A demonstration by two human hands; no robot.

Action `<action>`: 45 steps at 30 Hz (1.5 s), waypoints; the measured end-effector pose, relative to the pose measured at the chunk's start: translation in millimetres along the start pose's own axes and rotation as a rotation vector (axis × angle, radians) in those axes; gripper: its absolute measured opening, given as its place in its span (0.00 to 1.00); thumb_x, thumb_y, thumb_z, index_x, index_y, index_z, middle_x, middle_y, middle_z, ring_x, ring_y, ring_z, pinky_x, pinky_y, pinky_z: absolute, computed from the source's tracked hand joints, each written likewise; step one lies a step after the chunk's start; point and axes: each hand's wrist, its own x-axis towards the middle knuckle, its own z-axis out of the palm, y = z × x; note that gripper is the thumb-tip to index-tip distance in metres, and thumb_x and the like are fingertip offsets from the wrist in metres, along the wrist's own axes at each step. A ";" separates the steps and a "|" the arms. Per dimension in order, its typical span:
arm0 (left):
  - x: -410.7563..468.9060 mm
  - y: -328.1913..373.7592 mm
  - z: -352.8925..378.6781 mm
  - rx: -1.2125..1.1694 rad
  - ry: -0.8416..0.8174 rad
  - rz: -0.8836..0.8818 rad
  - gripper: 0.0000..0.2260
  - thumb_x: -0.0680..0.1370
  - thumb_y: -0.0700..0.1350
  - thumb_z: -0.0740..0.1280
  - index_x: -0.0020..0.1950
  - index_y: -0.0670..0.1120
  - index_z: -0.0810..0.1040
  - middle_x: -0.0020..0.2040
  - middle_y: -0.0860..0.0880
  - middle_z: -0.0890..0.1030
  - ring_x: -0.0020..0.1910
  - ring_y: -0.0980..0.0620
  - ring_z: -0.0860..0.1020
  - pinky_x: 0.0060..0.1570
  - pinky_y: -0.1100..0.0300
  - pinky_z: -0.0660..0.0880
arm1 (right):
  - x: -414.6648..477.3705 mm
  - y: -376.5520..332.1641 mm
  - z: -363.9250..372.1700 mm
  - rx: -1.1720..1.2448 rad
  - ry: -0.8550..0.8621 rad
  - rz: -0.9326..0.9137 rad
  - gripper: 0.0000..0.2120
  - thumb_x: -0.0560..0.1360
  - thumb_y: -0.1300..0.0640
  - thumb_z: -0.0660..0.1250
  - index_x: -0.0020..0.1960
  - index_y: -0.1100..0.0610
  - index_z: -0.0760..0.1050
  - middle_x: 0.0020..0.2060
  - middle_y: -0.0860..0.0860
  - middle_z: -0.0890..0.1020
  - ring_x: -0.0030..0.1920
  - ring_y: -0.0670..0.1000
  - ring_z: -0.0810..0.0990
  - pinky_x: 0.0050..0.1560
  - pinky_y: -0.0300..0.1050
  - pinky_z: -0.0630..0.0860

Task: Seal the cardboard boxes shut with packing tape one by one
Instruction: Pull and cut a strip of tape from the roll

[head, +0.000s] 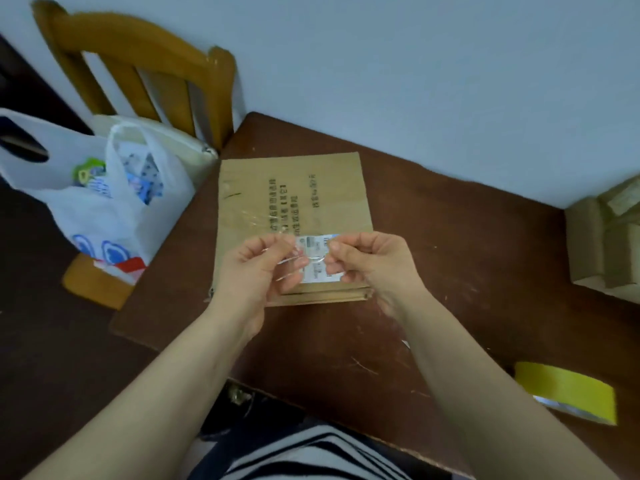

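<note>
Head view: left hand (252,269), right hand (374,264), each grip tight on a faint, perhaps clear tape strip (300,259) above box (294,188).

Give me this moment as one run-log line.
left grip: pinches clear tape strip | right grip: pinches it too | cardboard box: flat, below | tape roll: on table

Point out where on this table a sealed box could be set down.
Widest bare patch: the table between the cardboard box and the stacked boxes at right. A smaller one lies before the box, from the forearms to the tape roll. Crowded: the box's near edge, where the left hand and right hand pinch clear tape, and the chair, full of bags.
</note>
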 end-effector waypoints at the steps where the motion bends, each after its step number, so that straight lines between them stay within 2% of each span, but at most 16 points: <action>1: 4.1 4.8 -7.1 -0.007 0.026 0.016 0.04 0.75 0.41 0.70 0.40 0.45 0.78 0.36 0.49 0.83 0.36 0.54 0.83 0.26 0.66 0.76 | 8.5 -3.8 9.9 -0.046 -0.020 -0.002 0.03 0.73 0.64 0.71 0.41 0.59 0.79 0.29 0.52 0.83 0.29 0.45 0.81 0.28 0.34 0.75; 5: 27.8 26.7 -32.7 0.014 0.127 0.069 0.04 0.75 0.42 0.71 0.40 0.45 0.78 0.34 0.49 0.82 0.32 0.55 0.81 0.23 0.67 0.72 | 40.2 -14.3 52.8 -0.139 -0.050 0.009 0.04 0.73 0.65 0.71 0.41 0.57 0.80 0.29 0.51 0.83 0.30 0.45 0.82 0.29 0.35 0.76; 8: 52.4 42.7 -48.1 0.090 0.195 0.116 0.05 0.75 0.42 0.71 0.39 0.45 0.79 0.35 0.49 0.81 0.30 0.56 0.77 0.20 0.69 0.68 | 61.5 -18.3 81.9 -0.139 -0.024 -0.001 0.02 0.72 0.66 0.72 0.43 0.60 0.80 0.29 0.53 0.83 0.28 0.46 0.82 0.28 0.35 0.76; 11: 77.2 57.2 -61.2 0.171 0.228 0.150 0.06 0.76 0.42 0.70 0.38 0.47 0.79 0.29 0.55 0.81 0.27 0.62 0.78 0.20 0.70 0.66 | 82.3 -19.0 106.3 -0.202 0.014 -0.013 0.02 0.72 0.64 0.73 0.43 0.60 0.79 0.29 0.53 0.82 0.27 0.46 0.81 0.28 0.36 0.76; 14: 100.2 68.3 -71.2 0.227 0.234 0.195 0.07 0.76 0.43 0.71 0.37 0.46 0.79 0.29 0.56 0.81 0.28 0.66 0.78 0.24 0.73 0.66 | 102.7 -18.1 122.3 -0.310 0.063 -0.043 0.07 0.73 0.60 0.73 0.37 0.53 0.79 0.28 0.50 0.82 0.24 0.44 0.78 0.30 0.39 0.76; 16: 113.9 71.2 -76.3 0.268 0.229 0.230 0.08 0.75 0.43 0.71 0.36 0.45 0.80 0.27 0.58 0.80 0.27 0.68 0.76 0.32 0.74 0.68 | 115.6 -18.3 128.8 -0.392 0.111 -0.095 0.10 0.73 0.56 0.73 0.34 0.48 0.78 0.29 0.46 0.81 0.26 0.43 0.77 0.33 0.40 0.77; 19: 131.3 71.2 -81.3 0.297 0.243 0.226 0.09 0.75 0.44 0.72 0.34 0.48 0.81 0.28 0.58 0.80 0.30 0.65 0.75 0.47 0.63 0.71 | 129.7 -19.7 134.9 -0.571 0.139 -0.161 0.11 0.73 0.52 0.72 0.33 0.46 0.76 0.31 0.42 0.81 0.35 0.44 0.80 0.41 0.44 0.78; 22: 146.2 67.8 -85.1 0.360 0.247 0.256 0.10 0.74 0.46 0.73 0.32 0.50 0.81 0.34 0.53 0.83 0.42 0.56 0.81 0.59 0.54 0.75 | 137.4 -21.4 134.6 -0.615 0.130 -0.158 0.12 0.73 0.52 0.72 0.32 0.46 0.75 0.28 0.42 0.79 0.33 0.43 0.78 0.42 0.45 0.78; 24: 153.6 63.3 -88.3 0.404 0.237 0.263 0.12 0.73 0.47 0.73 0.30 0.50 0.81 0.36 0.51 0.84 0.46 0.53 0.82 0.60 0.50 0.75 | 140.7 -21.7 132.8 -0.617 0.125 -0.149 0.13 0.73 0.53 0.72 0.31 0.47 0.75 0.26 0.42 0.78 0.31 0.43 0.77 0.41 0.45 0.77; 28: 163.3 55.2 -92.7 0.443 0.234 0.245 0.13 0.72 0.50 0.73 0.27 0.54 0.82 0.34 0.53 0.84 0.45 0.51 0.82 0.59 0.48 0.75 | 144.0 -17.2 133.6 -0.644 0.133 -0.136 0.13 0.73 0.54 0.72 0.31 0.47 0.76 0.24 0.43 0.78 0.30 0.44 0.76 0.39 0.43 0.76; 31: 165.9 51.2 -93.8 0.446 0.239 0.247 0.11 0.70 0.54 0.73 0.28 0.54 0.82 0.36 0.45 0.84 0.43 0.44 0.82 0.57 0.47 0.76 | 147.7 -14.2 134.2 -0.675 0.141 -0.123 0.12 0.73 0.53 0.73 0.31 0.46 0.77 0.25 0.42 0.78 0.29 0.42 0.75 0.38 0.42 0.76; 33: 167.1 47.7 -95.4 0.442 0.239 0.240 0.10 0.69 0.54 0.72 0.29 0.54 0.82 0.37 0.42 0.84 0.45 0.42 0.82 0.57 0.47 0.76 | 150.8 -12.7 133.7 -0.679 0.139 -0.099 0.10 0.72 0.53 0.74 0.33 0.47 0.77 0.28 0.43 0.80 0.33 0.43 0.79 0.42 0.44 0.79; 37: 170.9 40.1 -97.6 0.416 0.235 0.222 0.13 0.72 0.49 0.73 0.27 0.55 0.82 0.35 0.52 0.84 0.45 0.53 0.82 0.60 0.52 0.75 | 154.0 -11.3 133.7 -0.682 0.143 -0.058 0.08 0.70 0.51 0.75 0.44 0.48 0.76 0.41 0.48 0.84 0.45 0.50 0.83 0.51 0.54 0.79; 39: 172.7 36.6 -97.3 0.420 0.244 0.218 0.14 0.73 0.49 0.73 0.27 0.56 0.81 0.35 0.53 0.83 0.45 0.55 0.81 0.59 0.53 0.75 | 154.4 -11.9 134.1 -0.764 0.161 -0.067 0.13 0.71 0.48 0.74 0.50 0.49 0.74 0.44 0.46 0.82 0.47 0.48 0.81 0.49 0.51 0.78; 41: 174.6 33.2 -97.6 0.434 0.246 0.217 0.14 0.73 0.50 0.73 0.26 0.55 0.81 0.34 0.52 0.83 0.43 0.53 0.81 0.57 0.52 0.75 | 153.0 -12.4 135.7 -0.979 0.166 -0.133 0.14 0.73 0.44 0.70 0.54 0.49 0.72 0.45 0.44 0.81 0.48 0.47 0.79 0.43 0.45 0.72; 45: 178.0 28.5 -99.1 0.453 0.256 0.218 0.14 0.73 0.51 0.73 0.26 0.53 0.79 0.34 0.50 0.82 0.41 0.51 0.80 0.55 0.47 0.76 | 149.9 -4.5 144.7 -1.333 0.192 -0.306 0.18 0.77 0.44 0.64 0.62 0.53 0.66 0.50 0.50 0.79 0.50 0.52 0.78 0.36 0.45 0.64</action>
